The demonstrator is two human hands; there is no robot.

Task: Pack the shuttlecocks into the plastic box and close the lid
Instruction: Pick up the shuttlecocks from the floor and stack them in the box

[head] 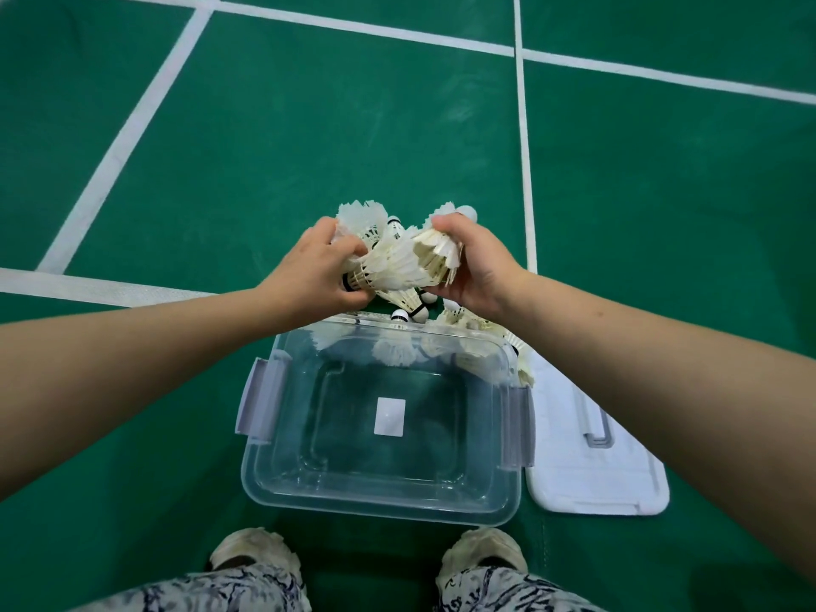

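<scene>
A bunch of white feather shuttlecocks (397,262) is pressed between both my hands just beyond the far rim of the box. My left hand (309,271) grips the bunch from the left, and my right hand (477,271) grips it from the right. The clear plastic box (273,474) stands open on the floor below, with only a white label on its bottom. More shuttlecocks (494,346) lie on the floor behind the box's far right corner, seen partly through its wall. The white lid (591,474) lies flat to the right of the box.
The floor is a green court (309,125) with white lines. My two shoes (251,549) stand right at the near side of the box. Grey latch flaps (258,399) hang on the box's left and right sides.
</scene>
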